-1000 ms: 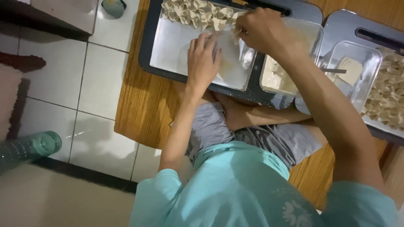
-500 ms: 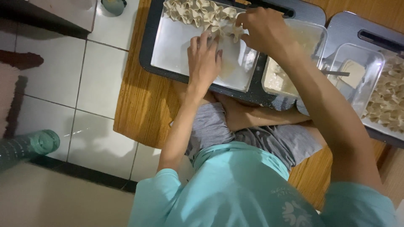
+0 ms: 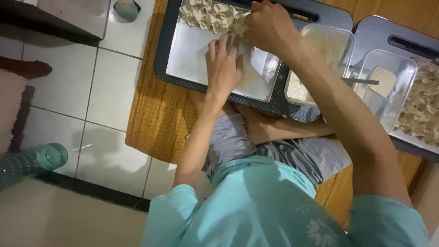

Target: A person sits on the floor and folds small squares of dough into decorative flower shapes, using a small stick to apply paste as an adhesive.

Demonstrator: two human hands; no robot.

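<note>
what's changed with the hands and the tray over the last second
Very little. The left hand slid slightly up the tray toward the dumplings; the right hand stays at the row's end. Tray, tubs and the person's seat are unchanged.

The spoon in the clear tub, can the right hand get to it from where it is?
Probably yes. The spoon lies uncovered in the clear tub, just beside the right hand, which rests at the dumplings, with nothing between them.
</note>
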